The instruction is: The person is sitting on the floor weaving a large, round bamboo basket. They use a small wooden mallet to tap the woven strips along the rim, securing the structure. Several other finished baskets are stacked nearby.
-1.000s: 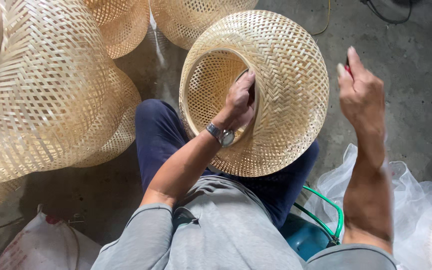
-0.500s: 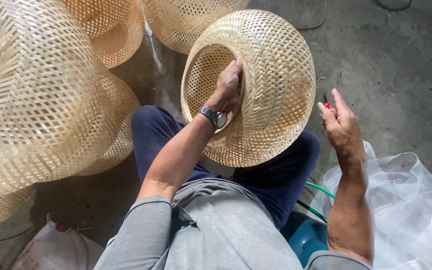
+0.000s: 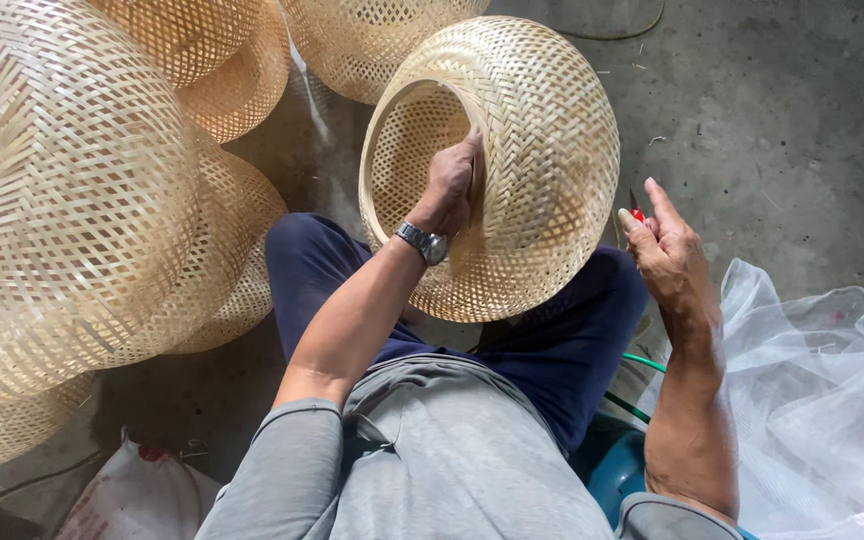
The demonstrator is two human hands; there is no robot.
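Two hands were at work, and both were mine. My left hand was clamped over the rim of the woven bamboo basket, fingers hooked inside the opening, thumb side against the weave outside. That basket lay tipped on its side across my lap, resting on my dark blue trousers, its mouth turned toward my left. A wristwatch sat on that wrist, just below the rim. My right hand was off to the right, apart from the basket, closed on a small red-handled tool with only its tip peeking out past my fingers; what kind of tool, I couldn't tell. Stacked woven baskets crowded my left side, and more lay beyond on the concrete floor. Clear plastic sheeting bunched up near my right elbow.
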